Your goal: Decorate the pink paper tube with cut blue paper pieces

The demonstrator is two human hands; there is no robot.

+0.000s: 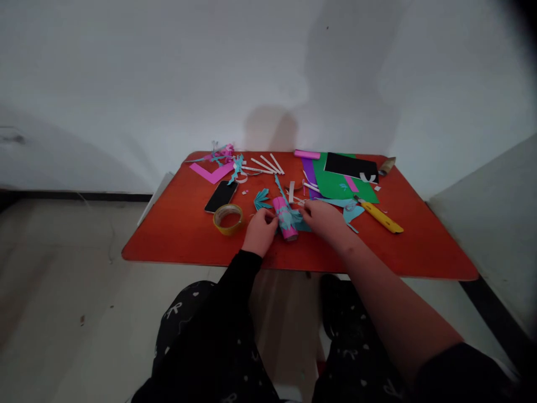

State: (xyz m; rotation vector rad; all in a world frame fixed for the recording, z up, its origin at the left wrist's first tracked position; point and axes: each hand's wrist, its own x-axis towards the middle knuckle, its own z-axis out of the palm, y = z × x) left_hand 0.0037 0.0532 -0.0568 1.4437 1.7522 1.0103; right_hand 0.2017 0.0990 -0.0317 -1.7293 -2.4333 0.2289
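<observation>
A pink roll (278,205) wrapped with blue paper lies near the front middle of the red table, between my hands. My left hand (260,230) is at its left side, fingers curled together; what they grip, if anything, is too small to make out. On the right, my right hand (322,219) pinches the blue paper (297,217) that spreads from the roll. Behind my left hand sits a folded blue paper fan (262,199). A blue paper piece (353,212) lies to the right of my right hand.
On the red table (176,238) are a tape roll (227,219), a phone (221,196), white sticks (268,164), pink paper (212,174), green paper (329,184), a black sheet (351,167) and a yellow cutter (382,217). A wall (168,73) stands behind.
</observation>
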